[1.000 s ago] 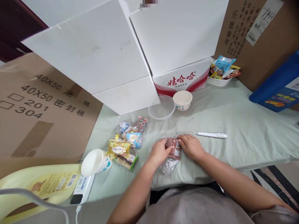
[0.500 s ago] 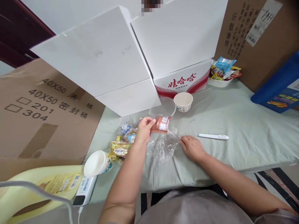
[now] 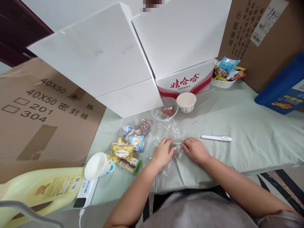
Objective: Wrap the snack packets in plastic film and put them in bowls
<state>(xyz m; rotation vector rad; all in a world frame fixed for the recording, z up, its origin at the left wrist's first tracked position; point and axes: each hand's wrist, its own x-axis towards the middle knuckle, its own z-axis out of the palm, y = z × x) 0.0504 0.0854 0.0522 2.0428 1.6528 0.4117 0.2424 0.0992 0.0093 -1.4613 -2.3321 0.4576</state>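
A crumpled clear plastic bag point(image 3: 169, 128) lies on the cloth in front of me. My right hand point(image 3: 195, 149) pinches its right edge. Just left of that, my left hand point(image 3: 163, 153) rests over the bag, thumb and fingers parted, touching the film. Beyond the bag stands a clear plastic bowl point(image 3: 155, 113) with a reddish-brown packet point(image 3: 167, 111) inside. To the left of my left hand is a pile of wrapped snacks: a yellow packet point(image 3: 121, 151), a blue packet point(image 3: 137, 143), a dark brown one point(image 3: 143, 127) and a green-edged one point(image 3: 131, 164).
A paper bowl point(image 3: 186, 102) stands behind, another point(image 3: 99, 166) lies tilted at left by a power strip point(image 3: 85, 191) and yellow jug point(image 3: 45, 190). A white utility knife point(image 3: 215, 138) lies right. White boxes point(image 3: 95, 57), a snack-filled dish point(image 3: 223, 83) and a blue container point(image 3: 282, 91) surround the cloth.
The reddish-brown packet has left my left hand and now sits in the clear bowl. My left hand has come down and toward me, onto the bag beside my right hand, which stays put.
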